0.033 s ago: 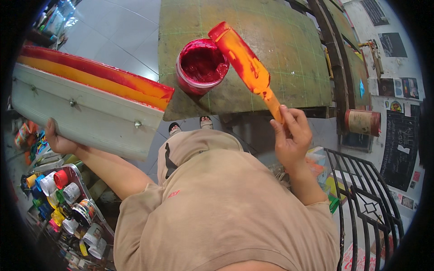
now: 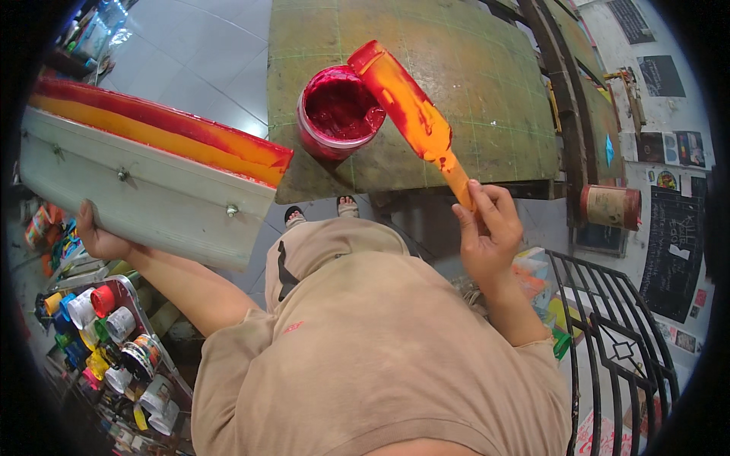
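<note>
In my left hand (image 2: 103,235) is a wide screen-printing squeegee (image 2: 144,186), gripped from below by its pale grey, bolted handle. Its long orange blade (image 2: 163,135) points away from me, with red ink along the far edge. My right hand (image 2: 493,232) is closed round the handle of an orange spatula (image 2: 414,114) smeared with red ink. The spatula slants up and left, and its red-coated tip overlaps the right rim of an open tub (image 2: 319,140) in view; I cannot tell if they touch. Thick dark red ink (image 2: 338,110) lies inside the tub and coats its rim.
The tub stands near the left edge of a stained green table (image 2: 479,114) with grid lines. A rack of paint pots (image 2: 122,327) is at lower left. On the right are a black metal railing (image 2: 608,327) and a labelled red can (image 2: 610,207).
The spatula and my right hand have shifted very slightly to the left, with the tip a touch lower. My left hand and the squeegee stay where they were.
</note>
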### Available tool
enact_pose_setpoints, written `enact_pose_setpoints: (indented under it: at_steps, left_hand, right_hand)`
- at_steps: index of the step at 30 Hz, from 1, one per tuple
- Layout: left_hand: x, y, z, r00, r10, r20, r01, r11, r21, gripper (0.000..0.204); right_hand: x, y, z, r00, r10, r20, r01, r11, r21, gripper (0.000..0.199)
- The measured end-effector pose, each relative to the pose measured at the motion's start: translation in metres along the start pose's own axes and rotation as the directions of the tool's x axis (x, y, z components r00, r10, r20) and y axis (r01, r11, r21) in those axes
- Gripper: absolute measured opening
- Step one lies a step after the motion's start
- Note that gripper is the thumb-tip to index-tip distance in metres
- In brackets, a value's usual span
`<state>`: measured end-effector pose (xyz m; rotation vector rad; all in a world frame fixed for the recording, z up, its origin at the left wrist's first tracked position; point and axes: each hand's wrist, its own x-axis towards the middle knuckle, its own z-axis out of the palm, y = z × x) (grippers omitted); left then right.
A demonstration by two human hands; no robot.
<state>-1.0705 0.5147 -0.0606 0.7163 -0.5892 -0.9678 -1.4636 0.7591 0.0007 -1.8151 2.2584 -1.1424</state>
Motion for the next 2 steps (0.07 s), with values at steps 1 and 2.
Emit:
enact_pose_setpoints:
  at_steps: [1,2]
  left_hand:
    - [-0.0022,0.0005,0.0018,1.000,0.018,-0.016,-0.018,1.000,0.015,0.041]
    - [-0.0049,0.0002,0.0038,0.999,0.036,-0.029,-0.036,0.999,0.026,0.043]
  right_hand:
    - [-0.0029,0.0010,0.0002,0.999,0.025,0.035,-0.024,1.000,-0.010,0.036]
    - [-0.0058,0.0020,-0.0002,0.998,0.028,0.054,-0.028,1.000,-0.001,0.037]
